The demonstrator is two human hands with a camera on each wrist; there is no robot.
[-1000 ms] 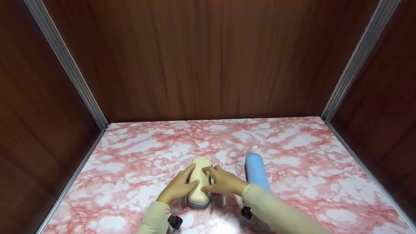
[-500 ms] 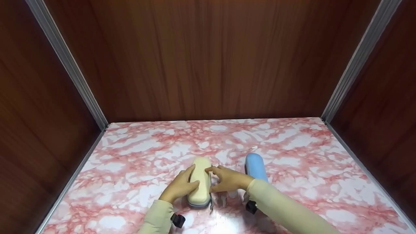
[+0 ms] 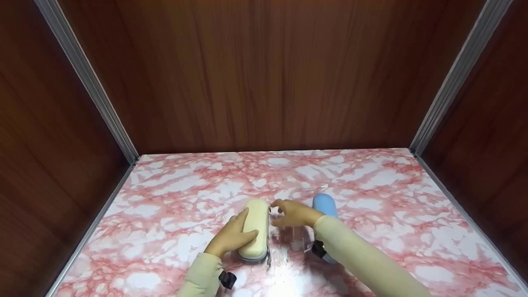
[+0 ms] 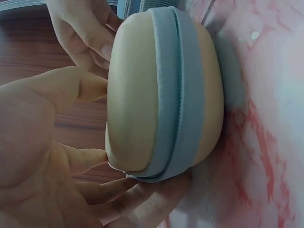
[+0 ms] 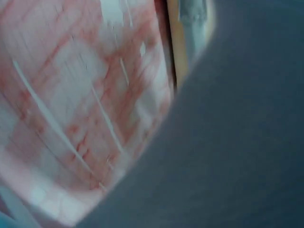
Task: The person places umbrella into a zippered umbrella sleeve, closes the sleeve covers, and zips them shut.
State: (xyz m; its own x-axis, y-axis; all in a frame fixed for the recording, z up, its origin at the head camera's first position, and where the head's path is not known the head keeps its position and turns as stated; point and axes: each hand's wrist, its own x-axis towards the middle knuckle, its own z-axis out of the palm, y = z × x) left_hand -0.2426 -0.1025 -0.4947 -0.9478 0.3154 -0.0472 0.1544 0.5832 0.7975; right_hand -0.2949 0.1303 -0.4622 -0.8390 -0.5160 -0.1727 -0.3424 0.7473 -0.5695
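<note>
A cream zippered pencil case (image 3: 256,229) with a grey-blue zip band lies lengthwise on the table. My left hand (image 3: 232,236) grips its left side, thumb over the top; the left wrist view shows the fingertips against the case (image 4: 135,90) and under its edge. At the far right side of the case is my right hand (image 3: 293,213), its thumb and forefinger apart near the zip edge. Whether they touch the case is hard to tell. A dark, blurred shape fills much of the right wrist view and hides that hand; a strip of cream case (image 5: 178,52) shows there.
A blue case (image 3: 326,204) lies to the right, partly covered by the right wrist and sleeve. Pale streaks mark the pink marbled table (image 3: 363,239) between the cases. Brown wood-grain panels (image 3: 264,82) with metal corner posts close off the back and sides.
My right hand has come off the top of the cream case and shifted right and away along its side. The left hand keeps its grip, and the case has hardly moved.
</note>
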